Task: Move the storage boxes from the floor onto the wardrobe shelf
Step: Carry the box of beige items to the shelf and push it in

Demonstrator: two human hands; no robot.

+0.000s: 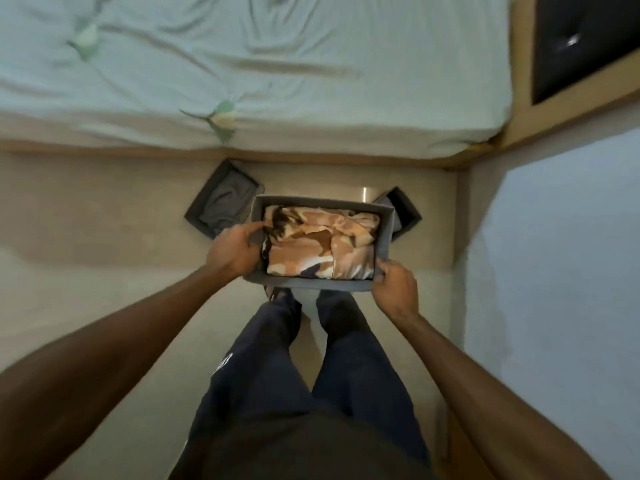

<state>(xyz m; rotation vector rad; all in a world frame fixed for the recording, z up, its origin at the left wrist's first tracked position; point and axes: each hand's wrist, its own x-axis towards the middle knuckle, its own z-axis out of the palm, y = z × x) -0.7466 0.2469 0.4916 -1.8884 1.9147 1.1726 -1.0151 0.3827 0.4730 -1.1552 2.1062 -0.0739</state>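
1. Reference item: the storage box (311, 285), a grey open-topped fabric box. All positions below are given relative to it.
2. The storage box is held level between both hands, in front of the person's legs and over the floor (104, 209). Its near wall covers the feet.
3. Contents: a folded cloth (322, 244) with an orange, brown and cream pattern fills the inside of the storage box.
4. The left hand (235, 251) grips the left wall of the storage box. Its index finger lies straight along the top of that wall and touches the folded cloth; the other fingers are curled against the wall.
5. The right hand (394, 289) grips the near right corner of the storage box, thumb on the rim and fingers curled round the outside.
6. A second box (207, 192), grey and holding a grey cloth (225, 200), stands on the floor beyond the far left corner of the storage box and is partly hidden by it.
7. A third box (405, 211), grey with a dark inside, stands on the floor beyond the far right corner, also partly hidden.
8. A bed (277, 64) with a pale green sheet lies beyond the storage box, past both floor boxes.
9. A pale blue wall (554, 237) stands to the right of the storage box.
10. Dark trousers (277, 358) show on the near side of the storage box.
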